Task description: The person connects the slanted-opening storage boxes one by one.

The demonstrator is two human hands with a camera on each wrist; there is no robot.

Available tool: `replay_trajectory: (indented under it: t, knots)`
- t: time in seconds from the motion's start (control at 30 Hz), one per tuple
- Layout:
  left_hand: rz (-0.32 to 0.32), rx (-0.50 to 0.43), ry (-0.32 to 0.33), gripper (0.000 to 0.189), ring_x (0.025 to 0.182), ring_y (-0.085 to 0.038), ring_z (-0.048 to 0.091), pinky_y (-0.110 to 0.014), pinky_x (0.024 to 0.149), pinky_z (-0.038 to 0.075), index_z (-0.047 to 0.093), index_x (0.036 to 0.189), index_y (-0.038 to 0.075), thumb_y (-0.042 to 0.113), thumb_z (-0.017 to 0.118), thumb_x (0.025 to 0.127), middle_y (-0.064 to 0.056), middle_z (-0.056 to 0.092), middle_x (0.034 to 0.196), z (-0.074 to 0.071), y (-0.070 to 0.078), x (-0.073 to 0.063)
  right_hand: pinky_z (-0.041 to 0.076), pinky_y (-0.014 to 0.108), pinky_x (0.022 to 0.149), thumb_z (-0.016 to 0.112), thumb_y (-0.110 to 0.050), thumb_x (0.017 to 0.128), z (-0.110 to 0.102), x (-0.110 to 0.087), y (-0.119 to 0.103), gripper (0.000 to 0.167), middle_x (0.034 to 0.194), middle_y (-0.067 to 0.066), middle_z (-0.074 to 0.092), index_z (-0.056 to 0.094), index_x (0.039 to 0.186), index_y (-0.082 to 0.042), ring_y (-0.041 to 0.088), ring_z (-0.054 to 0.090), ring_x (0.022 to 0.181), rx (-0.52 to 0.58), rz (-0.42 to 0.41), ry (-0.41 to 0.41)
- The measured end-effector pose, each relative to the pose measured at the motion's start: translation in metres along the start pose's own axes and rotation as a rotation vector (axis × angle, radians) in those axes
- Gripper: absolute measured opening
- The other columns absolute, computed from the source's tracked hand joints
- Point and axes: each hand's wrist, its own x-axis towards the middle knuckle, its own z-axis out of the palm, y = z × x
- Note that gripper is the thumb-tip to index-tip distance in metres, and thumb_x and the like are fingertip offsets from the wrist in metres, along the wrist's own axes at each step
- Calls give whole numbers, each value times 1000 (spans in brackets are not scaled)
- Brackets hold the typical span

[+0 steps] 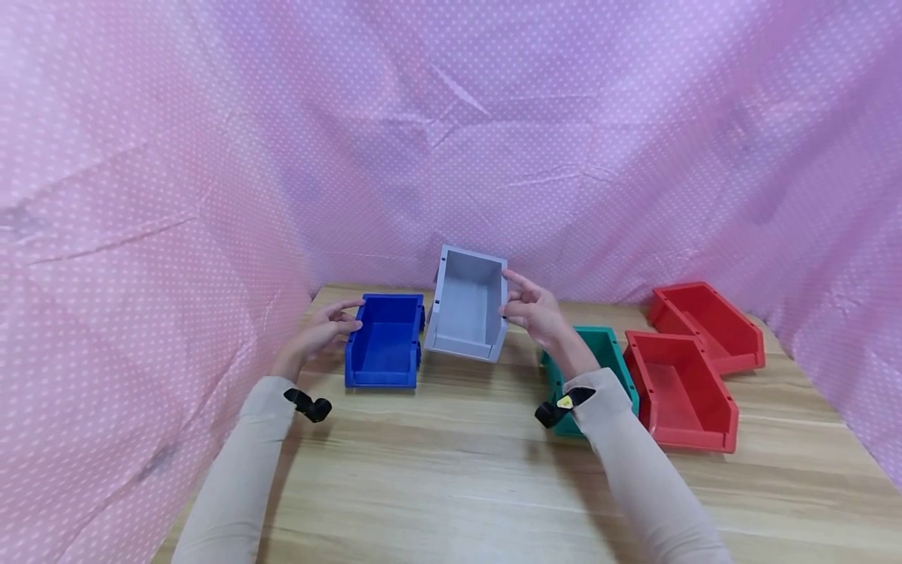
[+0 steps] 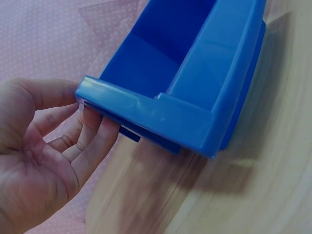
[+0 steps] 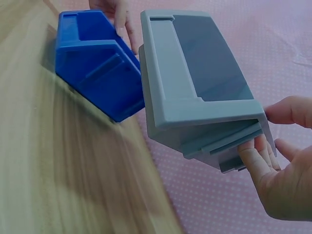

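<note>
On the left, a blue plastic storage bin (image 1: pixel 384 352) has its open top facing up. My left hand (image 1: pixel 322 333) pinches its left rim, thumb on top and fingers curled beneath the lip, as the left wrist view shows. To its right a grey bin (image 1: pixel 467 305) is held tilted above the table, its low front edge toward me. The right hand (image 1: pixel 537 313) grips that bin's right rim, with fingers (image 3: pixel 253 158) under the lip in the right wrist view. The two bins stand side by side, the grey one higher.
A green bin (image 1: pixel 607 345) lies partly beneath my right forearm. Beside it are a red bin (image 1: pixel 680 392) and, farther back, a second red bin (image 1: pixel 712 325). All rest on the wooden table (image 1: pixel 451 486). Pink dotted cloth (image 1: pixel 451 157) hangs behind and at both sides.
</note>
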Motion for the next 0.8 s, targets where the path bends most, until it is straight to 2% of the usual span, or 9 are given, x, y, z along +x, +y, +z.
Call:
replay_trajectory:
  t: [0.17,0.3,0.6,0.8]
  knots:
    - [46,7,6,61,102,-16,60,-27,84,55,40,157,13,17,63,101,-9,57,118,0,3,4,57,21,84,57,15,92,-1,0,6,77,106,10,55,32,160,-12,11,61,86,12,2,-7]
    - [88,13,4,59,101,-14,60,-25,86,54,41,156,9,15,63,101,-9,58,116,2,6,5,56,21,83,56,16,91,-2,0,10,78,101,6,56,28,161,-7,10,60,85,29,10,-28]
    - [88,-15,14,57,105,-18,55,-23,87,54,41,156,10,12,61,102,-11,51,118,7,9,3,57,19,82,54,15,93,-4,2,21,75,95,5,59,29,160,-6,10,62,82,48,66,-12]
    - [96,-9,15,57,103,-16,56,-24,87,54,42,156,10,12,61,102,-12,53,119,8,11,4,56,20,83,53,16,93,-4,5,25,74,92,2,57,31,160,-6,9,62,81,20,72,-20]
